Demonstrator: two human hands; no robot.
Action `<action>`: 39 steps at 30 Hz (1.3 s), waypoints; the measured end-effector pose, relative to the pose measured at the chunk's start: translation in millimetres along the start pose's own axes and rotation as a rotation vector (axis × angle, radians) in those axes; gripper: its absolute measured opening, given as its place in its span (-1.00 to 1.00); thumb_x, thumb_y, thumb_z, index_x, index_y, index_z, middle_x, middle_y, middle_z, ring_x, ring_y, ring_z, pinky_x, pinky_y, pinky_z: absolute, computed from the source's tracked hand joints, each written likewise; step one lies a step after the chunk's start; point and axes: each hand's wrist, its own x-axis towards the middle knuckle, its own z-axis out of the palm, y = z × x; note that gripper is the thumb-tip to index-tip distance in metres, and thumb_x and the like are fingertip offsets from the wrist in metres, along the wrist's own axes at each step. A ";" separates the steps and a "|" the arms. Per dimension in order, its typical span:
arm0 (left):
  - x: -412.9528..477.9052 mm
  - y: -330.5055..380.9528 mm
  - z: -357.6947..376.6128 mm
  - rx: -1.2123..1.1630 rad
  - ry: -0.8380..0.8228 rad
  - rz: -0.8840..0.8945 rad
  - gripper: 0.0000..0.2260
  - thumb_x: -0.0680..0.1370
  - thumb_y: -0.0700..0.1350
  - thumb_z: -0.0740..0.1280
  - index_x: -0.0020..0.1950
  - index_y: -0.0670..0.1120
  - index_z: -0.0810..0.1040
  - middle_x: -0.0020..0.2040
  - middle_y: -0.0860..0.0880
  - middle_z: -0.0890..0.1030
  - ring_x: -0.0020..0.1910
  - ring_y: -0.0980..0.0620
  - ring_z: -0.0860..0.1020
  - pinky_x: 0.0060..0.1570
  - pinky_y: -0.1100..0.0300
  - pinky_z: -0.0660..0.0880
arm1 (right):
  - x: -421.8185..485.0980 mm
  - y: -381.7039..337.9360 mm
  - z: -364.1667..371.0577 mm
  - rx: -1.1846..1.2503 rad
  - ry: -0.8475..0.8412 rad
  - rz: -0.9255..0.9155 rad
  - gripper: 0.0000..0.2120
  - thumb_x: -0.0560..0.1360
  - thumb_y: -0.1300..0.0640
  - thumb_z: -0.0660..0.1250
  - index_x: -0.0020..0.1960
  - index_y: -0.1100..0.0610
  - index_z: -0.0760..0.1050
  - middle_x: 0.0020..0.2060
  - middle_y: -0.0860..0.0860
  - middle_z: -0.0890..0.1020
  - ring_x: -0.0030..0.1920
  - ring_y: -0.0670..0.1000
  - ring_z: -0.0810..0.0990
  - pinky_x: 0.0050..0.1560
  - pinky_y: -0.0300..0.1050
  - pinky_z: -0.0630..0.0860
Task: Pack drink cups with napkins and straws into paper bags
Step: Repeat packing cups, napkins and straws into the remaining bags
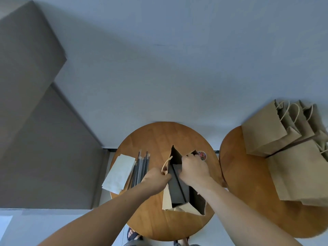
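An open brown paper bag (177,206) stands on the round wooden table (152,221), seen from above. A black straw (179,183) leans inside it against a dark inner face; whether a cup is in there I cannot tell. My left hand (156,180) pinches the bag's left rim by its twine handle. My right hand (193,169) grips the right rim near the far corner. White napkins (120,171) lie stacked at the table's left edge. A row of wrapped black straws (141,167) lies beside them.
A small round tub of coloured clips (202,155) sits behind my right hand. Several brown paper bags (287,157) with twine handles fill a second round table (237,206) on the right. A tall grey cabinet (35,121) stands left. My feet show below the table.
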 end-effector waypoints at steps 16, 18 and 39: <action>-12.4 5.8 12.6 -0.024 -0.314 0.071 -0.45 0.55 -0.22 0.29 0.53 0.01 0.29 0.37 -0.04 0.47 0.19 -0.04 0.52 0.17 0.03 0.56 | -30.7 35.5 1.0 1.228 -0.454 0.509 -0.66 0.65 -0.08 0.14 0.28 0.09 0.49 0.13 0.10 0.60 -0.04 0.15 0.66 -0.10 0.02 0.66; -15.1 3.7 13.9 0.023 -0.299 0.054 -0.43 0.50 -0.26 0.31 0.49 0.03 0.33 0.26 -0.09 0.54 0.19 -0.10 0.53 0.22 -0.03 0.54 | -33.3 27.1 2.9 1.248 -0.450 0.500 -0.76 0.64 0.05 0.17 0.09 0.15 0.55 -0.06 0.16 0.64 -0.21 0.17 0.65 -0.14 0.01 0.62; -4.6 28.0 18.8 0.543 -0.114 0.148 -0.80 0.53 -0.11 0.22 -0.30 0.01 0.35 -0.23 -0.08 0.53 -0.18 -0.13 0.57 -0.26 0.11 0.47 | -23.8 40.1 5.1 0.401 0.103 -0.014 -0.72 0.48 0.10 0.40 0.17 0.00 0.48 0.08 -0.07 0.54 0.09 -0.03 0.52 0.03 -0.22 0.45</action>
